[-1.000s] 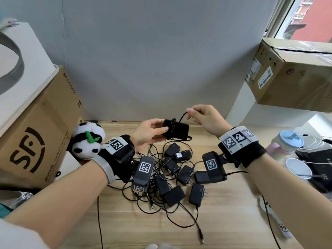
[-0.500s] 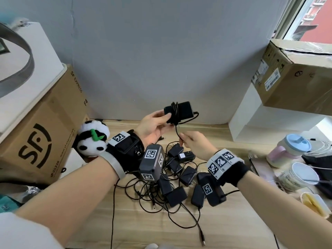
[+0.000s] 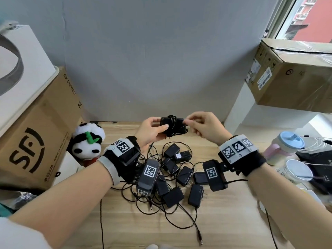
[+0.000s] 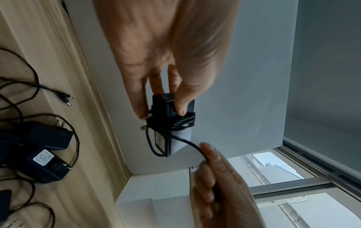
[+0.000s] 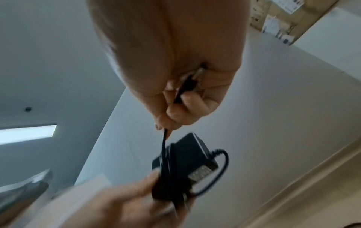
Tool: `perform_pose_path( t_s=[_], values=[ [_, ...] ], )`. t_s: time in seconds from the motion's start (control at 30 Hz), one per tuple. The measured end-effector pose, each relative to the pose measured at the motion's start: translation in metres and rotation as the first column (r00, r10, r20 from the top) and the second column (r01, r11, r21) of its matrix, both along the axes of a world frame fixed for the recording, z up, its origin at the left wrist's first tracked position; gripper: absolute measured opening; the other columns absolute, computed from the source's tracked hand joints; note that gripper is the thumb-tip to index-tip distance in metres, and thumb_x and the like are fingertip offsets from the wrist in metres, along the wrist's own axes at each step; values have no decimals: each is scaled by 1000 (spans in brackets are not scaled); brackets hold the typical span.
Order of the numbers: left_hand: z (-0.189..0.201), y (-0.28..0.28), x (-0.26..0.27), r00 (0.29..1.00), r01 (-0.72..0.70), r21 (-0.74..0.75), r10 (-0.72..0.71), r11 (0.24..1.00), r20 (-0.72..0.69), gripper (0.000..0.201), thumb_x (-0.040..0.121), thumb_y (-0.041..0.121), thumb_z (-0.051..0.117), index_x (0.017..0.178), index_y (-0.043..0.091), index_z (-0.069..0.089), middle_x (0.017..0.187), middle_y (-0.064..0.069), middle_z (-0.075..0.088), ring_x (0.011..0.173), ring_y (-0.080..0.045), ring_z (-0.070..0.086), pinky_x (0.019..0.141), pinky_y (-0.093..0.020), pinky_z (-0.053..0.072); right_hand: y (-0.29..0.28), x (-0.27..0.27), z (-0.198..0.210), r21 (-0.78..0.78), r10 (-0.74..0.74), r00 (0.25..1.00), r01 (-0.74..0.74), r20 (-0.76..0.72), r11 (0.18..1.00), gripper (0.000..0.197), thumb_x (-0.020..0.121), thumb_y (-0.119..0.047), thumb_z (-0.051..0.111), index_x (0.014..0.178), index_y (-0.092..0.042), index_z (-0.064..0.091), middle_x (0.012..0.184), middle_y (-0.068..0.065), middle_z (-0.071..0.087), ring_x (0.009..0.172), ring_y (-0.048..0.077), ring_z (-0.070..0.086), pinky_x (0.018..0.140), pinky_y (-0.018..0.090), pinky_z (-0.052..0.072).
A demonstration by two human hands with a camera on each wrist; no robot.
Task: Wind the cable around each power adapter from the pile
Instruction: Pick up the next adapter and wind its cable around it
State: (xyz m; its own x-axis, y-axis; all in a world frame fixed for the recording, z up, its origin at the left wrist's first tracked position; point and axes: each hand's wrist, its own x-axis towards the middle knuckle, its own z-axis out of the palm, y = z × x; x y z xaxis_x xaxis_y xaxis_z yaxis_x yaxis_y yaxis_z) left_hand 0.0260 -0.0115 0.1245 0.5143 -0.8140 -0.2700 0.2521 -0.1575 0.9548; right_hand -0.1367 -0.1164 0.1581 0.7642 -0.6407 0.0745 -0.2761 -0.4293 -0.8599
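The left hand (image 3: 152, 131) grips the adapter (image 3: 173, 125) above the pile (image 3: 172, 175), thumb on its face. The right hand (image 3: 206, 128), half a second ago below the adapter drawing the cable (image 4: 187, 142) down, is now level beside it, pinching the cable's plug end. Several turns already circle the body; little slack remains, so this adapter seems nearly wound.

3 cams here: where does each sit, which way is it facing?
Head: on the head, looking down at the wooden desk; both forearms and hands show.
Left wrist: along the left hand, whose grip holds the black cable-wrapped power adapter.
Right wrist: along the right hand, pinching the thin black cable.
All share the adapter.
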Motion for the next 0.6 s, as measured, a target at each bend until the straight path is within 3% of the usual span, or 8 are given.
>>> perform_pose_path(
  t_s=[0.1,0.17,0.23,0.3,0.37,0.47,0.6],
  values=[
    [-2,5,-2,991,43,-19,-45,999,-125,27,90,0,57,114,5,48,104,-20,63,84,-28,66,78,-35,58,-5,-3,5,345,-120,966,34,231,938,5,87,-11,63,83,-10,64,63,-1,65,50,5,55,45,15,43],
    [-2,6,-3,982,60,-19,-62,998,-181,28,91,2,56,117,4,47,99,-20,65,81,-29,65,76,-33,58,-3,-4,5,480,-175,937,10,302,877,5,87,-13,62,84,-9,64,65,-2,65,55,5,57,48,14,45],
    [-3,6,-6,978,64,-26,-68,998,-199,31,91,2,56,120,2,46,97,-18,65,81,-28,64,76,-34,57,0,-2,1,461,-169,950,30,263,887,12,89,-19,61,81,-10,65,65,-4,63,60,5,58,52,15,47],
    [-3,5,-10,982,63,-34,-68,997,-178,31,90,1,57,119,2,47,97,-15,64,81,-25,65,76,-34,58,4,3,-3,359,-143,982,89,126,929,19,92,-23,57,79,-12,66,74,-3,66,68,8,59,58,19,50],
    [-4,4,-14,990,52,-42,-57,998,-130,31,88,0,59,117,1,48,102,-13,61,83,-23,66,76,-32,59,7,7,-8,300,-158,987,146,13,942,19,94,-18,52,82,-13,66,78,-1,66,69,9,59,60,20,50],
    [-7,2,-18,998,28,-36,-30,999,-60,31,87,0,61,116,1,50,106,-11,59,85,-20,66,76,-29,58,13,14,-13,315,-224,974,226,-43,922,24,94,-11,46,80,-14,65,72,-1,65,62,8,55,55,18,46],
    [-9,0,-19,1000,8,-6,-8,1000,10,32,86,2,63,116,0,52,100,-9,61,82,-18,65,77,-29,57,19,19,-18,398,-292,954,294,-68,869,30,96,-19,43,75,-19,64,70,-3,61,64,8,50,58,21,41]
  ],
)
